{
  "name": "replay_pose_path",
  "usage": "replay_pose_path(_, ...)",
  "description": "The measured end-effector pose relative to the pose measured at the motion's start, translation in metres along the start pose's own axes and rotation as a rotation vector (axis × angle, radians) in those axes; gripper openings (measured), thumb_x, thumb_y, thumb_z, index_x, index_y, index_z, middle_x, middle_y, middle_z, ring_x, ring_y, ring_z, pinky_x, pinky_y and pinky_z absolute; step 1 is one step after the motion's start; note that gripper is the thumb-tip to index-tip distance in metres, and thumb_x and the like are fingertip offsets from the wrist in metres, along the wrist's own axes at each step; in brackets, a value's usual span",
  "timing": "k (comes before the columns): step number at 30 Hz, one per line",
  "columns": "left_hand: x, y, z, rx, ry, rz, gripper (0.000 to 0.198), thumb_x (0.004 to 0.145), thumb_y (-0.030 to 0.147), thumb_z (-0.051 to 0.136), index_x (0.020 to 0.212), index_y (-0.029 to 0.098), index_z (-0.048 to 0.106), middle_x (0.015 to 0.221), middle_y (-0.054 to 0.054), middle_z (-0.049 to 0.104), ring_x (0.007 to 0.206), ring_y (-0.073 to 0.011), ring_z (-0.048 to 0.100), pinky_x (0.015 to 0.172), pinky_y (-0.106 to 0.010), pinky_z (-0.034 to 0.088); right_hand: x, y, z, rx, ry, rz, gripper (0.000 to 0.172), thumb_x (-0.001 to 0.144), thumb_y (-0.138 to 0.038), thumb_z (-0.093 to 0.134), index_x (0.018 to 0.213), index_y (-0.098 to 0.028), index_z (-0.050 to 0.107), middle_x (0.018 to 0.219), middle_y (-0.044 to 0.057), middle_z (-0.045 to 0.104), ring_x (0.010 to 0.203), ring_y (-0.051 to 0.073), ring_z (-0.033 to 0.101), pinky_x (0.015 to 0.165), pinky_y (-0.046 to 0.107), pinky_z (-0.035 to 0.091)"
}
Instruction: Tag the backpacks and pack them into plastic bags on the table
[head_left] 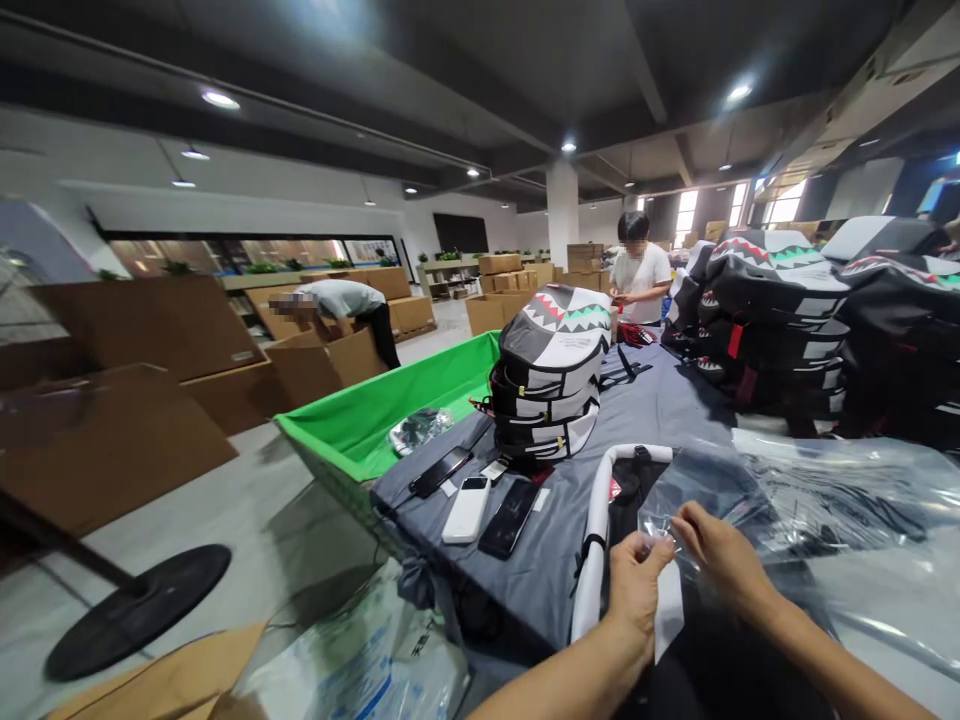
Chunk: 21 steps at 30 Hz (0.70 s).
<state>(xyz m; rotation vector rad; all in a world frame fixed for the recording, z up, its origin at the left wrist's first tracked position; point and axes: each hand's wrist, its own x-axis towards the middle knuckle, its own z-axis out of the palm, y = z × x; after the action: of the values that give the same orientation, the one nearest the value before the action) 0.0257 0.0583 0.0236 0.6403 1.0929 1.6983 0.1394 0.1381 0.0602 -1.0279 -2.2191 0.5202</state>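
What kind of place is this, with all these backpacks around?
Probably a packing warehouse: shark-mouth backpacks stacked on a grey-covered table, cardboard cartons piled behind, and a clear plastic bag pinched by the left hand and right hand.

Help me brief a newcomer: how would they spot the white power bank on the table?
Find the grey-covered table beside the green-lined bin. Near its edge lie dark phones; the white power bank sits among them, the only pale, chunky block.
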Motion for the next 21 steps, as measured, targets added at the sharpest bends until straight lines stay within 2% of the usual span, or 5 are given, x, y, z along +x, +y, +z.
replay_pose_path(6, -0.003, 0.009, -0.043, 0.857, 0.001, 0.35, 0.035, 0.084, 0.043, 0.068, 0.062, 0.02, 0.053, 0.068, 0.0, 0.055, 0.071, -0.0182, 0.053, 0.074, -0.033, 0.042, 0.01, -0.001, 0.004, 0.098, -0.044, 0.043, 0.052, 0.091, -0.073, 0.025, 0.068, -0.028, 0.036, 0.051, -0.003, 0.047, 0.049, 0.017, 0.047, 0.053, 0.029, 0.037)
replay_pose_path(8, 0.003, 0.016, -0.041, 1.127, 0.014, 0.588, 0.013, 0.086, 0.026, 0.066, 0.097, 0.018, 0.067, 0.093, -0.007, 0.066, 0.089, -0.0236, 0.06, 0.084, -0.037, 0.044, 0.011, -0.007, -0.001, 0.124, -0.081, 0.031, 0.052, 0.09, -0.073, 0.03, 0.07, -0.026, 0.041, 0.054, -0.003, 0.049, 0.052, 0.017, 0.048, 0.055, 0.029, 0.038)
replay_pose_path(10, 0.012, 0.024, -0.032, 1.252, 0.004, 0.771, 0.036, 0.09, 0.018, 0.062, 0.126, 0.019, 0.061, 0.105, -0.009, 0.068, 0.096, -0.0243, 0.063, 0.085, -0.036, 0.046, 0.005, -0.014, -0.007, 0.137, -0.146, 0.016, 0.046, 0.088, -0.07, 0.042, 0.079, -0.025, 0.048, 0.056, -0.005, 0.05, 0.053, 0.016, 0.049, 0.054, 0.027, 0.037)
replay_pose_path(13, 0.023, 0.038, -0.016, 1.25, -0.011, 0.974, 0.024, 0.1, 0.015, 0.049, 0.113, 0.022, 0.067, 0.086, -0.003, 0.071, 0.079, -0.0197, 0.066, 0.078, -0.033, 0.047, -0.012, -0.016, -0.02, 0.018, -0.182, -0.018, 0.033, 0.082, -0.055, 0.06, 0.094, -0.025, 0.052, 0.058, -0.007, 0.053, 0.053, 0.016, 0.052, 0.053, 0.026, 0.034)
replay_pose_path(21, -0.009, 0.05, -0.035, 1.024, 0.067, 1.253, 0.038, 0.102, 0.011, 0.046, 0.137, 0.021, 0.058, 0.105, -0.005, 0.077, 0.082, -0.016, 0.067, 0.087, -0.033, 0.049, -0.081, 0.038, -0.082, -0.457, 0.561, 0.171, 0.026, 0.091, -0.041, 0.042, 0.095, -0.025, 0.062, 0.095, 0.006, 0.07, 0.069, 0.021, 0.065, 0.053, 0.03, 0.043)
